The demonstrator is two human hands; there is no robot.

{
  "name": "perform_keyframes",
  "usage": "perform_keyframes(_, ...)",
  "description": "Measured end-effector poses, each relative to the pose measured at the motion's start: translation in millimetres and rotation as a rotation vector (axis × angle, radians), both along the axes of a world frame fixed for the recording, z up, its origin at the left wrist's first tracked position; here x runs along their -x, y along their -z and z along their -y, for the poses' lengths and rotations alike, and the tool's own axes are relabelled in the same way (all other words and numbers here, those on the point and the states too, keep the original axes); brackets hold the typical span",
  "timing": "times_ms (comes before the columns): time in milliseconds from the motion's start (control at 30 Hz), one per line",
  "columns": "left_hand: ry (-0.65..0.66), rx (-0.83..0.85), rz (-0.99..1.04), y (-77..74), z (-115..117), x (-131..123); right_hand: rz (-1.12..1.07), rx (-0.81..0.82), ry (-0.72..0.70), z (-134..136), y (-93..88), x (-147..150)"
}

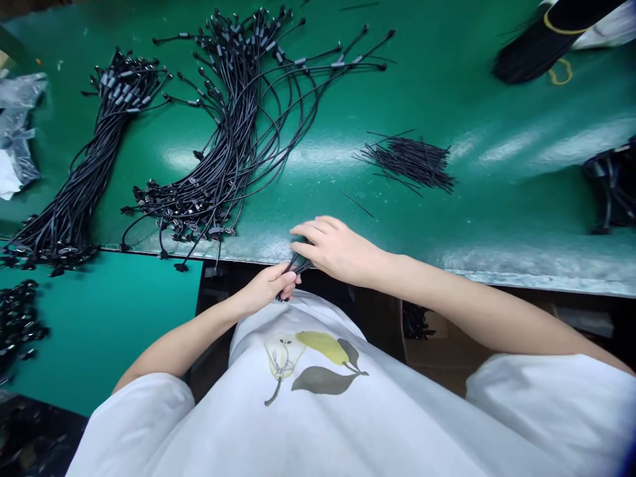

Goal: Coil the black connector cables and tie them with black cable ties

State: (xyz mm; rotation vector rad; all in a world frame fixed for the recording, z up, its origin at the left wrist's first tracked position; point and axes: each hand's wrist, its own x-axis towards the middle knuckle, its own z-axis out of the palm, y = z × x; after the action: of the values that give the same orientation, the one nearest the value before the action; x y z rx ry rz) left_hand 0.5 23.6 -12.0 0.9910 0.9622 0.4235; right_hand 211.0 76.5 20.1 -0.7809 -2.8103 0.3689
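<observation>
Just past the table's front edge, my left hand is closed around a folded black cable, with a small end poking out below the fingers. My right hand curls over the upper part of the same cable, its fingers partly spread and the thumb side against it. Most of the cable is hidden by both hands. Ahead and to the right on the green table lies a pile of short thin black ties. One single tie lies apart, nearer to me.
A large loose bunch of black cables spreads ahead to the left. Beyond it lies a second cable bundle, near a clear plastic bag. A banded black bundle is at the far right. More cables lie at the right edge.
</observation>
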Motion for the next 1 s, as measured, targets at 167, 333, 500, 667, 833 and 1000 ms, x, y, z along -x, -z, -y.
perform_keyframes(167, 0.073, -0.143, -0.158, -4.9, -6, -2, -0.022, -0.23, -0.115, 10, 10.5, -2)
perform_keyframes(333, 0.131, 0.0, -0.055, -20.4, -10, -4, 0.079, -0.262, -0.244, 6, 20.2, -3)
perform_keyframes(500, 0.108, 0.396, 0.24, -35.3, -14, 1, 0.04, -0.318, -0.302, 0, -2.2, -10)
perform_keyframes(667, 0.17, 0.586, 0.333, -33.2, -14, -2, -0.068, -0.254, -0.355, -8, -4.9, -15)
perform_keyframes(833, 0.06, 0.452, 0.295, -26.4, -9, -14, 0.016, -0.244, -0.326, -9, 6.8, -15)
perform_keyframes(1000, -0.014, 0.325, 0.232, -21.3, -11, -18, 0.013, -0.278, -0.175, 3, 3.2, -10)
